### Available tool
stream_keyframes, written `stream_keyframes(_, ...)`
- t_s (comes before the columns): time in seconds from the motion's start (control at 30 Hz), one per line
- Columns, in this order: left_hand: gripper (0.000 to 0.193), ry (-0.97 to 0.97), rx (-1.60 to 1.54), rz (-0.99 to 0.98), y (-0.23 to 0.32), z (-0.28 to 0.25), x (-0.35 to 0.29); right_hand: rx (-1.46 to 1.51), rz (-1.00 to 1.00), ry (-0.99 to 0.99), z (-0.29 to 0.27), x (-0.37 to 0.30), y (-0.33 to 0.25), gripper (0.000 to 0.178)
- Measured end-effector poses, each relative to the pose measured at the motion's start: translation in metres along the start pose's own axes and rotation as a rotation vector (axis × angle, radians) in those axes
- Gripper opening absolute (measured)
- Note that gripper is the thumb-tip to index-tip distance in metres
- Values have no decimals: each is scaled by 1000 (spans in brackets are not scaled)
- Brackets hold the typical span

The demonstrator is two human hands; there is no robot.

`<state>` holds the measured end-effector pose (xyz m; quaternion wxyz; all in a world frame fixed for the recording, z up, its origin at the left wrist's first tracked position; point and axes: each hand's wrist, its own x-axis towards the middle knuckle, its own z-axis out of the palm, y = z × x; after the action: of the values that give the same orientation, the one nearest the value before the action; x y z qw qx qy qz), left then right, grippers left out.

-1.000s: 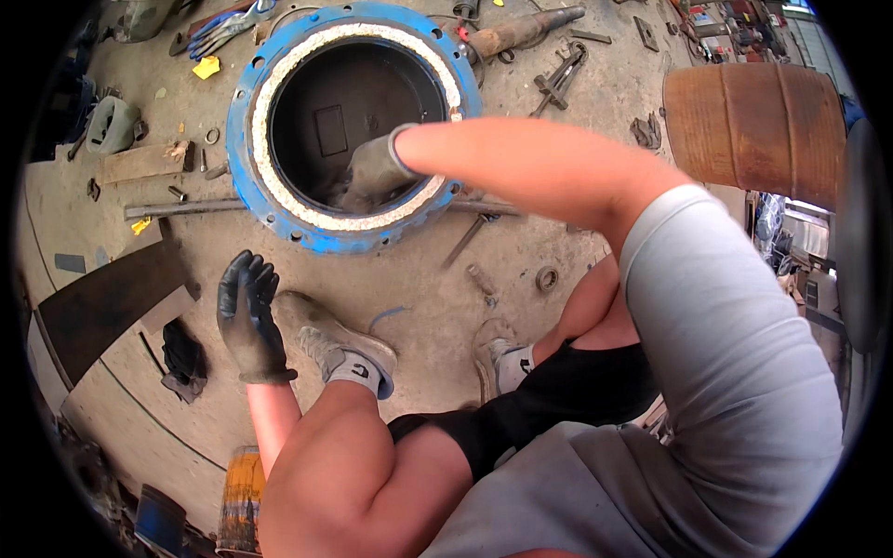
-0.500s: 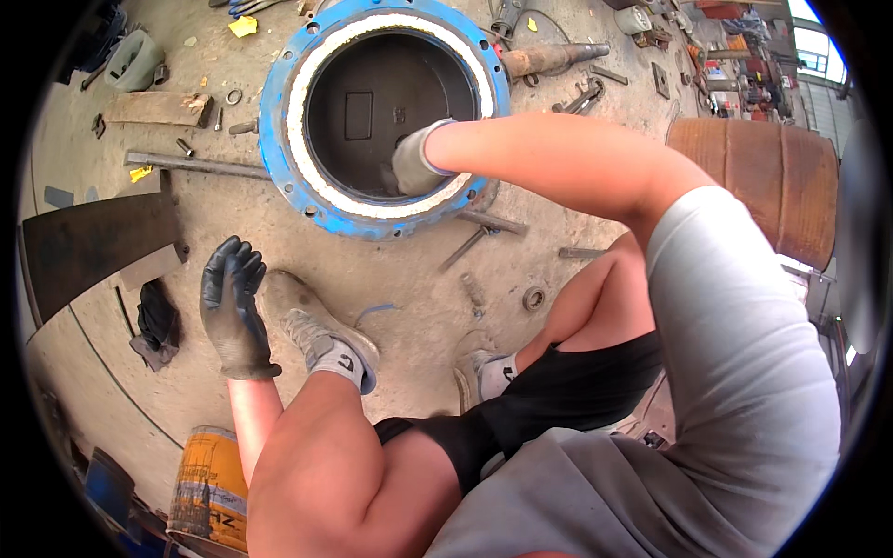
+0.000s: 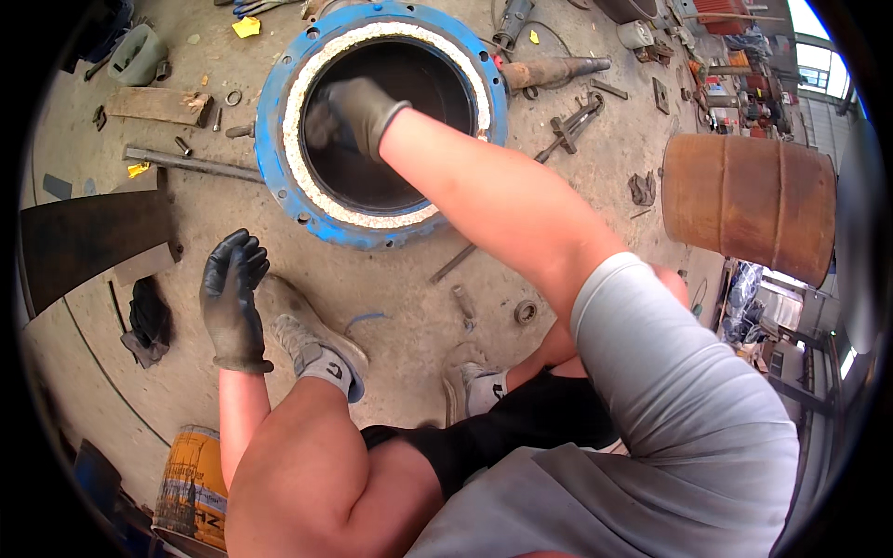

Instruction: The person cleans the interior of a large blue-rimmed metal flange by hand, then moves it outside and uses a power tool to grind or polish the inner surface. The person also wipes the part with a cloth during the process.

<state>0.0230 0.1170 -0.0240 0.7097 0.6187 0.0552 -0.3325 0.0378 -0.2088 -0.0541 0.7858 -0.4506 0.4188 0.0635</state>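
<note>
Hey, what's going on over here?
A person has their gloved right hand at the dark opening of a round blue-rimmed vessel. That hand is blurred, so whether it holds anything is unclear. The gloved left hand, fingers curled, is near the left shoe.

Right gloved hand point(image 3: 366, 112): looked grey-brown, its fingers blurred.
Left gloved hand point(image 3: 234, 302): was black over the fingers, brownish grey toward the cuff.
Flange point(image 3: 349, 232): showed bright blue, worn in spots.
Inner ring point(image 3: 372, 220): was cream-white, mottled with tan flecks.
Hollow point(image 3: 433, 98): looked near-black.
Right drum point(image 3: 749, 200): was rust-brown, streaked darker.
Near-left can point(image 3: 191, 479): showed orange-yellow with black streaks.
Sleeve point(image 3: 665, 325): was plain pale grey.
Shorts point(image 3: 535, 409): were black.
Far-left scrap point(image 3: 246, 28): was bright yellow.
Floor point(image 3: 409, 321): was beige, stained darker.
</note>
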Motion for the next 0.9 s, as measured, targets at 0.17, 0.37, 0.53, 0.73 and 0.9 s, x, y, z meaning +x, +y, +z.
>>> stream_keyframes(0.17,33,-92,2,-27,-5,23,13,994,-506,-728,-106,97,11,20)
stream_keyframes(0.37,31,13,27,-6,-2,-9,-6,1245,-569,-321,-99,42,22,19)
stream_keyframes(0.53,31,-7,7,17,-1,-11,-9,452,-791,-230,-71,124,45,14)
stream_keyframes(0.73,33,-40,-4,6,-15,-5,5,-1805,-734,139,-78,133,107,29)
stream_keyframes(0.9,36,16,-40,37,-4,-23,-11,-1544,-241,-134,-25,-37,21,46)
